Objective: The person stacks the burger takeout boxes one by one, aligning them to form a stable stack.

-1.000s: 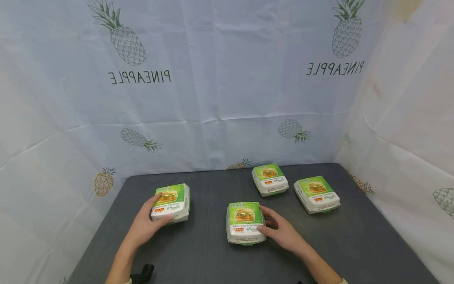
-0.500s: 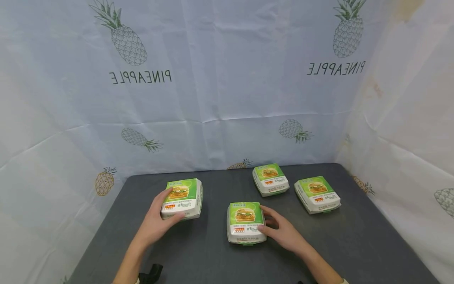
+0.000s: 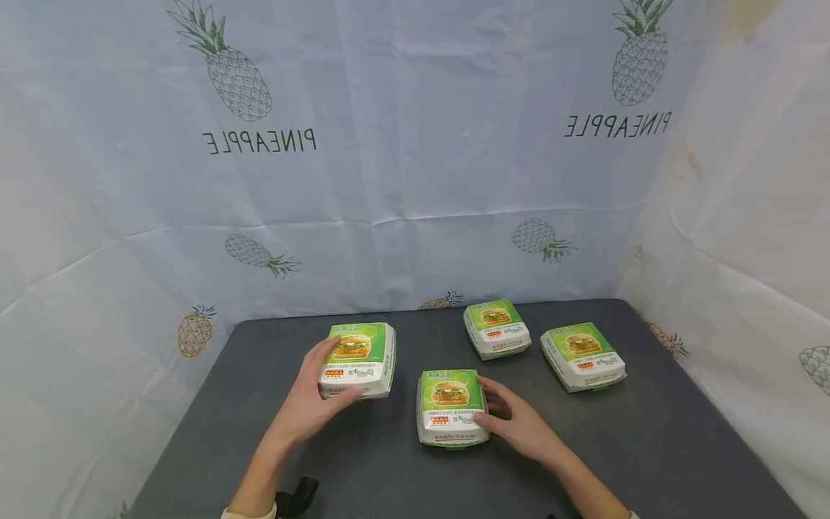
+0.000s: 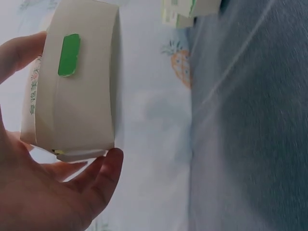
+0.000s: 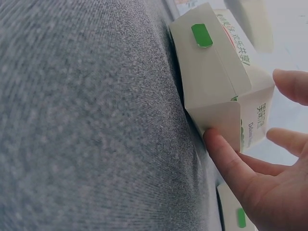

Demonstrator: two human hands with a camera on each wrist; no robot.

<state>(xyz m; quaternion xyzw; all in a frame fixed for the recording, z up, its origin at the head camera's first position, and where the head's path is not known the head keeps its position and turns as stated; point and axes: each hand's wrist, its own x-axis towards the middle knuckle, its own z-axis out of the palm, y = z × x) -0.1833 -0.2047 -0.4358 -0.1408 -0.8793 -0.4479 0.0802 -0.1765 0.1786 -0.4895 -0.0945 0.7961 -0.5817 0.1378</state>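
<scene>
Left hand (image 3: 310, 404): gripping white-and-green square card box (image 3: 358, 360), holding it above dark grey table (image 3: 382, 479) | right hand (image 3: 521, 427): gripping matching second box (image 3: 450, 407), resting on table | third box (image 3: 496, 329), fourth box (image 3: 583, 357): lying beyond, rightward

Right hand (image 5: 276, 190) against a green-tabbed white box (image 5: 214, 79) on grey cloth (image 5: 96, 120).

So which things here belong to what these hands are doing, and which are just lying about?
In the job:
Raised box, held by the left hand
Front box, gripped by the right hand

Apparently just lying about:
Back box, untouched
Rightmost box, untouched
</scene>
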